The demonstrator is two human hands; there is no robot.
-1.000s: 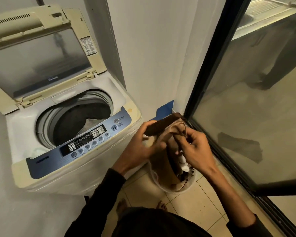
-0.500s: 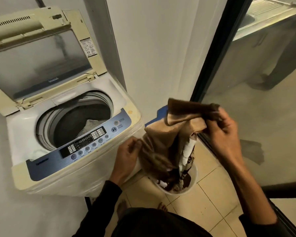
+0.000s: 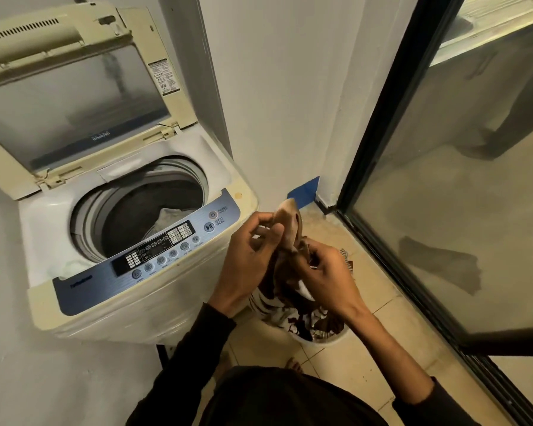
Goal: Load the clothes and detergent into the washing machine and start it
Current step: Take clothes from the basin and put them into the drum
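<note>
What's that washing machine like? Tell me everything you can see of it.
The washing machine is a top-loader with a yellowed cream body, standing on the tiled floor against the wall. Its windowed lid is tipped up and back, bearing a small label. The round drum lies open, dark inside, with a pale cloth at the bottom. Along the front runs a blue control panel with round buttons, a dark display and a start/pause button. Neither hand touches it.

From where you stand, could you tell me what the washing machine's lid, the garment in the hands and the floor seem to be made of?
Lid: yellowed, matte plastic frame around a smoky see-through pane, glass or clear plastic.
Brown garment: soft fabric, matte; it folds limply where the left hand and right hand pinch it.
Floor: beige ceramic-looking tiles with grout lines and a faint sheen.
</note>
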